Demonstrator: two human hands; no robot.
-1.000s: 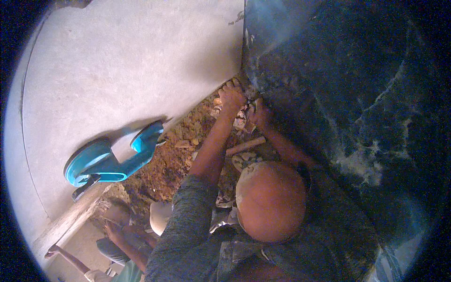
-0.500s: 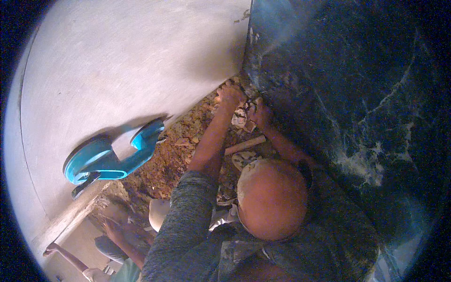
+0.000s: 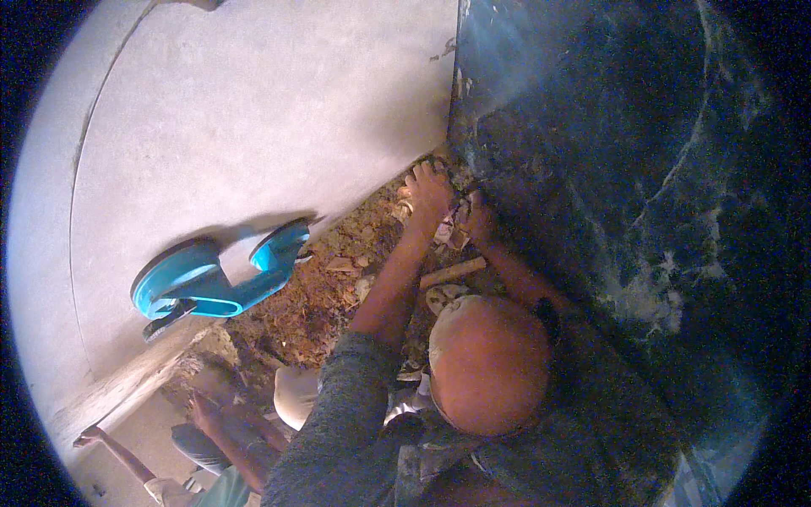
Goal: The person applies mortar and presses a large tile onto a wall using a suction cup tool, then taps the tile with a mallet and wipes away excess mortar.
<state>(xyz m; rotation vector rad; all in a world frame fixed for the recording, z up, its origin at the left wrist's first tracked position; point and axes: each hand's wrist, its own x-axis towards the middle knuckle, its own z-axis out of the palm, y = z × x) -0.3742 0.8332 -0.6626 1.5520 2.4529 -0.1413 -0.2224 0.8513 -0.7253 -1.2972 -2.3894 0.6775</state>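
Note:
My left hand [image 3: 431, 191] reaches down to the rubble beside the lower edge of a large pale slab [image 3: 279, 110]. Its fingers are bent but apart, resting on the loose debris with nothing visible in them. Just to its right, in shadow, is my right hand [image 3: 480, 218], its fingers curled; whatever they hold is hidden. A broken whitish stone piece [image 3: 446, 231] lies between the two hands. Closer to me, a short wooden handle [image 3: 454, 272] rests across the rubble; its left end disappears behind my left forearm.
A teal double suction-cup lifter [image 3: 232, 291] clings to the pale slab. Reddish-brown rubble [image 3: 312, 296] fills the gap below it. A dark, white-veined surface [image 3: 642, 169] rises at right. At lower left are other people's arms [image 3: 224, 435]; a bare rounded shape [image 3: 490, 363] is near me.
The view has shifted a little, so the slab and lifter appear slightly farther right. The fingers of my left hand look more spread; both hands stay at the same patch of rubble.

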